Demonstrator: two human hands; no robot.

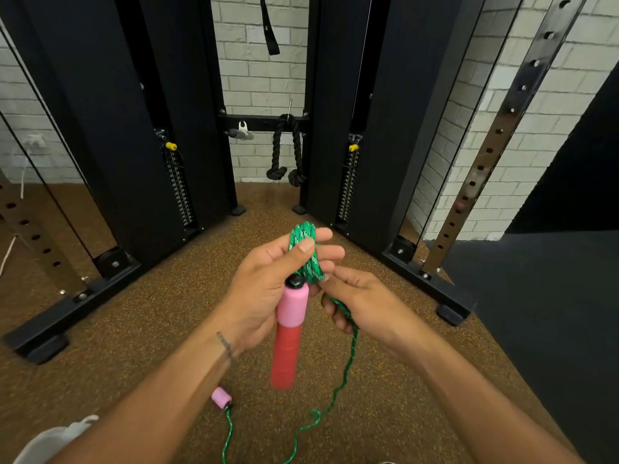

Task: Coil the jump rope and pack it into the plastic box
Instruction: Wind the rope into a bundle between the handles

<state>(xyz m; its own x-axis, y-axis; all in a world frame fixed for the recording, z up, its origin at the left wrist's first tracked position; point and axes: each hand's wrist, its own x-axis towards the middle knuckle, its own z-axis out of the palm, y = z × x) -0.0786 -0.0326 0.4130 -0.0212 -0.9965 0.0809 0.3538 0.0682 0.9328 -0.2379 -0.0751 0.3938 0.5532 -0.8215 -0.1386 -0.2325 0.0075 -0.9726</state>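
My left hand (268, 289) grips a small bundle of green jump rope coils (306, 252) between thumb and fingers. A pink and red handle (289, 333) hangs down from that bundle. My right hand (361, 303) is closed on the loose rope (348, 363) just below the coils. That strand trails down to the floor. The second handle (221, 398), pink end showing, lies on the floor under my left forearm. A pale plastic box (57, 437) shows partly at the bottom left, mostly hidden by my arm.
A black cable machine (140, 128) with weight stacks stands ahead on brown speckled flooring (167, 313). A black knotted rope attachment (286, 149) hangs from its crossbar. Its base feet reach out left and right. Dark flooring (552, 329) lies to the right.
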